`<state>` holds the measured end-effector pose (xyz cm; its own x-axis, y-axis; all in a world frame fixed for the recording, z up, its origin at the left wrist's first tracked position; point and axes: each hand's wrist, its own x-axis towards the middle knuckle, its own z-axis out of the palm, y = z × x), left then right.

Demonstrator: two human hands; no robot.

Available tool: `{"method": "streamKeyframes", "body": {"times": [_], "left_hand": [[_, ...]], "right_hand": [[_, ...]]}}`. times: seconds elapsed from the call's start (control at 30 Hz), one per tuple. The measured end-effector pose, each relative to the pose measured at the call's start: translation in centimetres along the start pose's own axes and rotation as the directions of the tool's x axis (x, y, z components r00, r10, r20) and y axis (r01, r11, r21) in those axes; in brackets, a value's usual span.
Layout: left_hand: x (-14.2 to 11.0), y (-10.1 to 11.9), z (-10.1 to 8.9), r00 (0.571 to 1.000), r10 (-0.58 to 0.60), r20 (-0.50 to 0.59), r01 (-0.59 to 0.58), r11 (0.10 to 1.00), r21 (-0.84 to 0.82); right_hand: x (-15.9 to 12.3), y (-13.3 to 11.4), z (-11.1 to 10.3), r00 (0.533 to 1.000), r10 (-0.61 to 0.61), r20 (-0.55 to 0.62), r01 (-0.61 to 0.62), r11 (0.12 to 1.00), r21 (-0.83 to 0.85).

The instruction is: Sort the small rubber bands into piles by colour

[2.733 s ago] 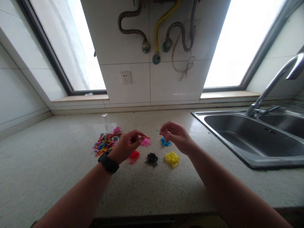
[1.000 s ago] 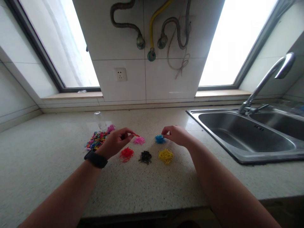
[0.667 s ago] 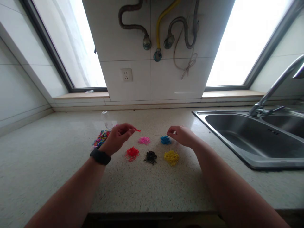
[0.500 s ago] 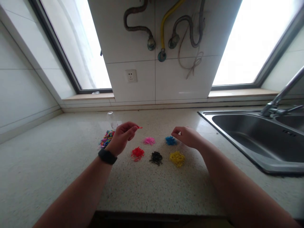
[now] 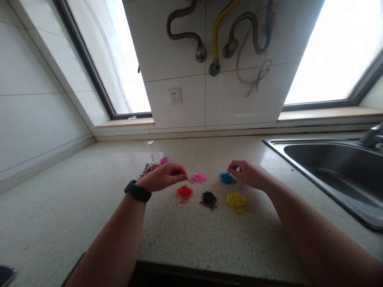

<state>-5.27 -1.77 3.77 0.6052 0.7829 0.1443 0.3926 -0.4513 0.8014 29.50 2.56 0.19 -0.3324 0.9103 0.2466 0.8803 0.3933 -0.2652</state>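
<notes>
My left hand (image 5: 167, 176), with a black band on its wrist, pinches a small red rubber band (image 5: 190, 181) above the red pile (image 5: 184, 193). Just beyond its fingertips lies a pink pile (image 5: 199, 177). My right hand (image 5: 243, 172) is beside the blue pile (image 5: 226, 178), its thumb and forefinger pressed together; whatever they hold, if anything, is too small to see. Nearer to me are a black pile (image 5: 208, 199) and a yellow pile (image 5: 236, 202). A mixed multicoloured heap (image 5: 148, 170) is partly hidden behind my left hand.
A clear container (image 5: 151, 149) stands behind the mixed heap on the speckled counter (image 5: 191, 239). To the right is a steel sink (image 5: 323, 171) with a tap (image 5: 371, 136). On the back wall are a socket (image 5: 174, 96) and pipes with valves (image 5: 200, 52).
My left hand has moved right and lower with the red rubber band, toward the red and pink piles. My right hand stays by the blue pile. The view has shifted slightly left.
</notes>
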Motion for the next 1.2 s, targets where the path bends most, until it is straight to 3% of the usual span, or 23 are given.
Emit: {"method": "streamKeyframes", "body": {"times": [0.1, 0.27, 0.83, 1.2], "left_hand": [[-0.3, -0.4, -0.9, 0.983, -0.097, 0.156, 0.066, 0.979, 0.192], [-0.5, -1.2, -1.2, 0.948, -0.179, 0.264, 0.108, 0.959, 0.262], [-0.3, -1.5, -0.7, 0.941, -0.213, 0.262, 0.142, 0.954, 0.264], [-0.2, -1.9, -0.8, 0.938, -0.239, 0.250, 0.134, 0.917, 0.376]], "right_hand": [[0.0, -0.1, 0.0, 1.000, -0.007, 0.000, 0.007, 1.000, 0.001], [-0.1, -0.2, -0.1, 1.000, -0.012, -0.002, 0.012, 1.000, -0.001], [-0.1, -0.5, -0.2, 0.998, -0.041, -0.046, 0.041, 0.999, 0.005], [-0.2, -0.8, -0.3, 0.998, -0.041, -0.053, 0.041, 0.999, 0.009]]}}
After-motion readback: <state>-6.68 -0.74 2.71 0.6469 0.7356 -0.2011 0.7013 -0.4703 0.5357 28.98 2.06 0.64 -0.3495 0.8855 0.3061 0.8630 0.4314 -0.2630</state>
